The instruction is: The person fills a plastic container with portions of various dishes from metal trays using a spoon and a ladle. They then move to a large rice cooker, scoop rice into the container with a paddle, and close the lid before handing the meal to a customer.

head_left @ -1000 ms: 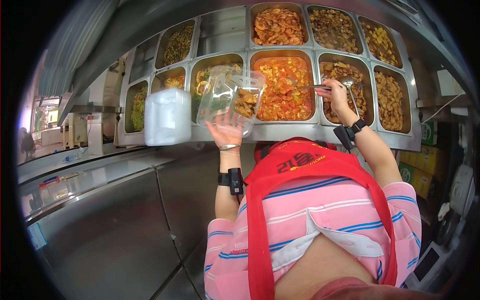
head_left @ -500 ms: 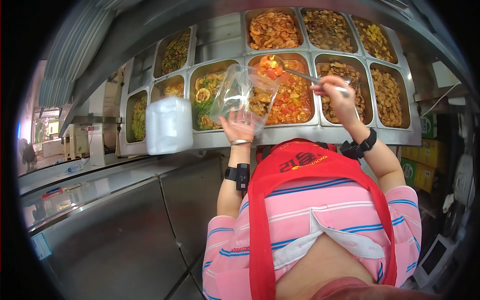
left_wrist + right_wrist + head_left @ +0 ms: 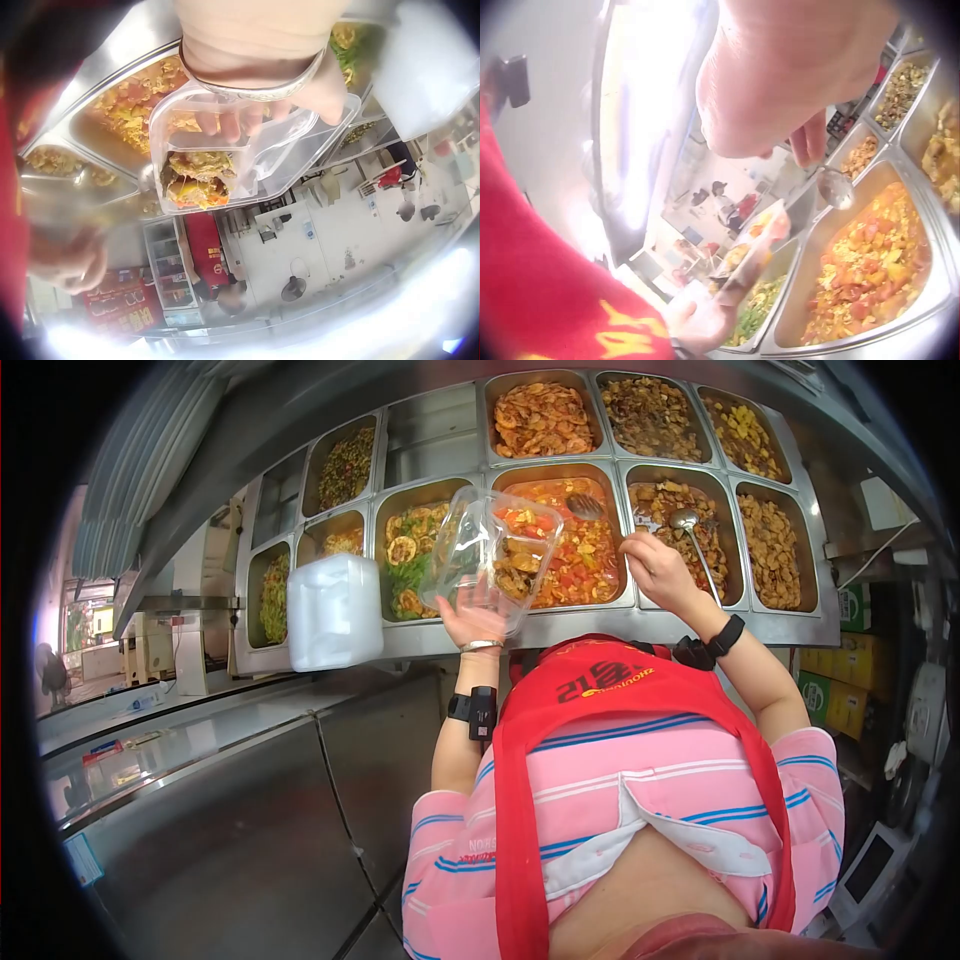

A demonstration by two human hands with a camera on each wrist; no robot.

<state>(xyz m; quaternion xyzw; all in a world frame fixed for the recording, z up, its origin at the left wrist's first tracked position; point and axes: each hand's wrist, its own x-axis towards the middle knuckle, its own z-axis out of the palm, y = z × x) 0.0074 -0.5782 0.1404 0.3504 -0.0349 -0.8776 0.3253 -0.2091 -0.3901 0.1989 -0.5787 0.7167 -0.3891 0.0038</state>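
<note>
- Holding red-orange tomato and egg [image 3: 595, 565], a deep rectangular steel tray [image 3: 795, 311].
- Overlapping its left side, a clear plastic compartment container [image 3: 455, 550] with browned food [image 3: 199, 180], resting on the left grip [image 3: 475, 617]: palm up, fingers outstretched.
- Right grip [image 3: 662, 570], fingers curled round a silver metal serving spoon [image 3: 585, 507] above the tray.

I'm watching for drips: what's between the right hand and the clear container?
In the head view, a pan of reddish food, with a spoon's bowl over it, lies between the right hand and the clear container.
</note>
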